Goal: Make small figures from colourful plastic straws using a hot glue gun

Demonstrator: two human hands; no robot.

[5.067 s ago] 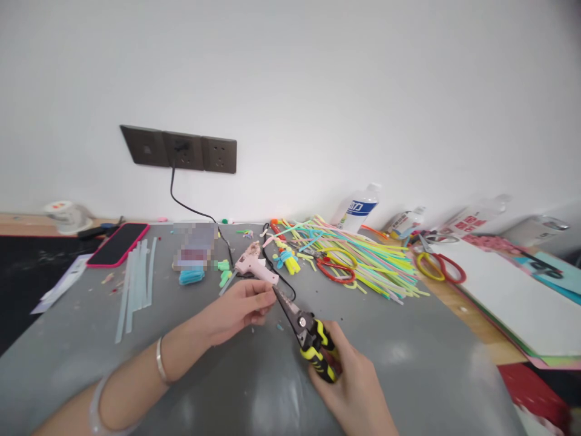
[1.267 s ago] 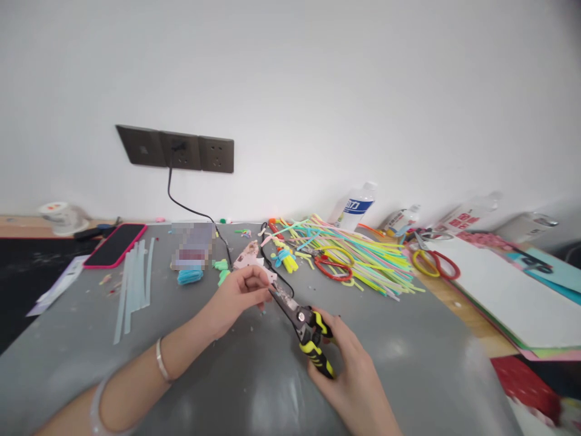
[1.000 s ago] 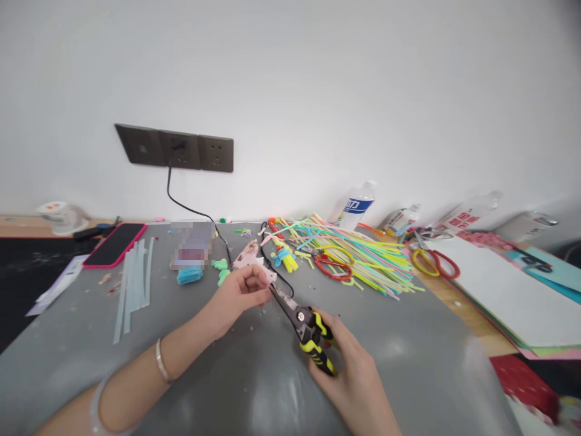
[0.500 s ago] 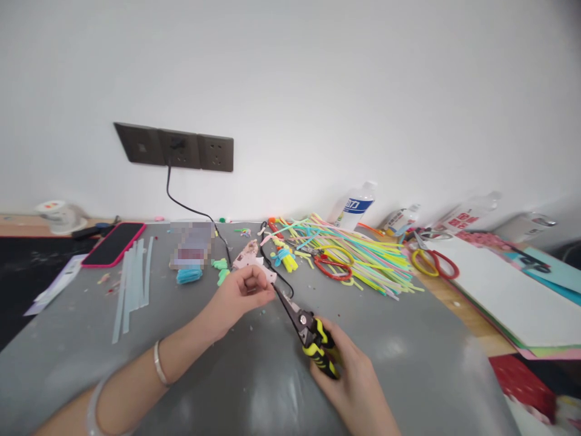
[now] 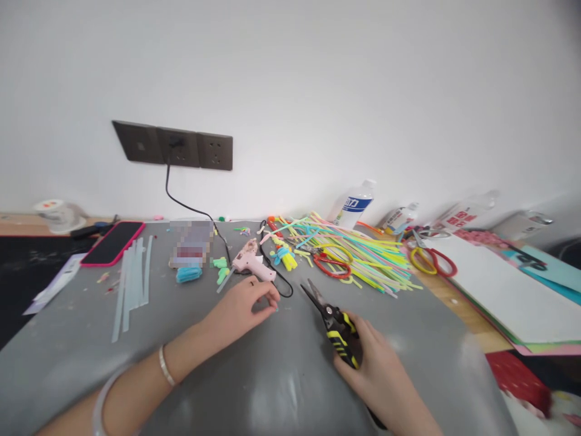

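Closed right hand (image 5: 385,375) gripping the cutters (image 5: 330,315) mid desk (image 5: 272,387), blades parted, best pointed away. Left hand (image 5: 242,309) half curled, pinching a tiny scrap (image 5: 275,309) just before the glue gun (image 5: 253,264); pinch low, gently.

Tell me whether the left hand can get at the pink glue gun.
Probably yes: the glue gun lies just beyond the left hand on the mat, nothing between; the right hand holds the cutters.

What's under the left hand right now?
The left hand rests on the grey mat; a tiny blue scrap shows at its fingertips. Anything beneath the palm is covered. The right hand holds the cutters apart from it.
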